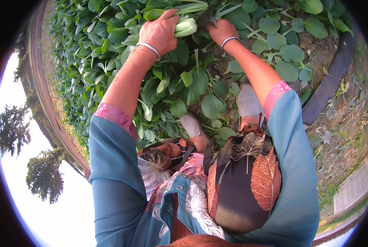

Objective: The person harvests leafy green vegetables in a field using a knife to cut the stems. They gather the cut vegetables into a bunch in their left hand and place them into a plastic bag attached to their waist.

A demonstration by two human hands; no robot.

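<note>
Footing: both greyish shoes (249, 102) sit among the leaves; keeping the weight steady over them would likely make this long reach easier.
Left hand (159, 33): its fingers are wrapped round a bunch of greens (186, 27); a firm grip without squeezing should suit, as the pale stalks look apt to bruise.
Right hand (224, 33): its fingers are curled on a dark thing (205, 19) (too blurred to name, perhaps a blade); best to keep any edge turned away from the left fingers, in short controlled moves.
Bunch's place: at the top middle, between the hands, its pale butt toward the dark thing and just beside it; keeping the left fingertips back from that butt seems wise.
Growing greens (83, 53): dense on the left, sparser over bare soil (317, 43) on the right; lifting clear of neighbouring leaves would probably spare them.
Sleeves: two, blue (116, 164) with pink cuffs.
Shoes, counted: two.
Bracelets (149, 50): two, one per wrist.
In hand: one bunch (a stalk above may belong to it; I cannot tell) and one dark thing.
Plants: too overlapped to count.
Black strip (336, 74): one, curving over the soil.
Trees (45, 180): two stand clear, far left (edge foliage is unclear).
</note>
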